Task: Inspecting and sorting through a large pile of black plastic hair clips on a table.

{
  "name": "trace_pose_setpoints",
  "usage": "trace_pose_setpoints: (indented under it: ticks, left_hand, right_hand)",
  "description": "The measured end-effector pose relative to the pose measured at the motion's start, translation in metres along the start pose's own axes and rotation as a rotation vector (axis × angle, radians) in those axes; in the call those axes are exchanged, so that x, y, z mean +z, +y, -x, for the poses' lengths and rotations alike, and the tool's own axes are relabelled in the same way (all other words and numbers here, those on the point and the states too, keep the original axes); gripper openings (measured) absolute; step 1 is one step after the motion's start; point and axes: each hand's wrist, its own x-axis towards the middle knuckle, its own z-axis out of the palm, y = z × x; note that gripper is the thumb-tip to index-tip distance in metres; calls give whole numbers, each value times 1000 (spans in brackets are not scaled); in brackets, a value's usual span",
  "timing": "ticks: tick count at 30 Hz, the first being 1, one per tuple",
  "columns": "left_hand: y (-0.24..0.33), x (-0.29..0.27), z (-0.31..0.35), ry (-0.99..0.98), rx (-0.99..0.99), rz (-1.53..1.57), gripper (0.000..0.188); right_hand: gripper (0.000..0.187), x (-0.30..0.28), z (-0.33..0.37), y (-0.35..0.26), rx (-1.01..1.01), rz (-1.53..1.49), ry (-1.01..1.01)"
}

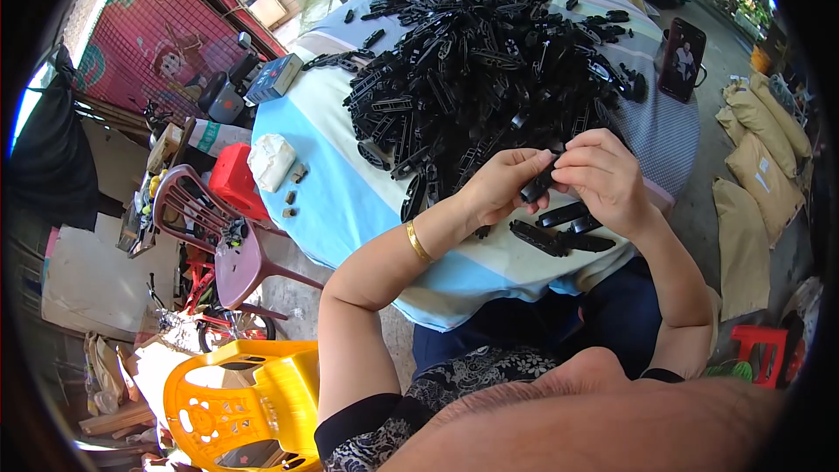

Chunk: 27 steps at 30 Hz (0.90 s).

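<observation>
My left hand (pixel 505 182) is closed around a small black plastic piece (pixel 537 187), its thumb pressed along the top. The fingers of my right hand (pixel 605 180) pinch at the upper end of the same piece; whether they also grip some tinier part is hidden. A large heap of long, ribbed black plastic pieces (pixel 463 61) covers most of the round table just beyond my hands. Closer to me, below my right hand, several similar black pieces (pixel 568 229) lie apart from the heap.
The table wears a striped cloth (pixel 315 153). On its left are a crumpled white bag (pixel 271 162), small brown blocks (pixel 290 198) and a box (pixel 274 79). A phone (pixel 682 59) stands at the right edge. Purple (pixel 236 275) and yellow chairs (pixel 293 393) stand left, sacks (pixel 759 179) right.
</observation>
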Motion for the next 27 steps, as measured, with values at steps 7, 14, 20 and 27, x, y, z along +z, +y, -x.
trace_pose_setpoints:
  ticks: [7, 14, 20, 27]
  left_hand:
    - [7, -7, 0, 4, -43, -180, 29]
    - [15, -3, 7, -117, 106, -483, 43]
    - [11, 19, 16, 142, 467, -1106, 37]
    - [-5, 6, 8, 84, 544, -986, 36]
  right_hand:
    - [17, -1, 3, 0, -109, 155, -67]
    - [27, -3, -1, -3, 194, 17, -61]
    - [34, -8, 6, 0, 666, -248, -258]
    - [33, -3, 22, 33, 795, -636, -320]
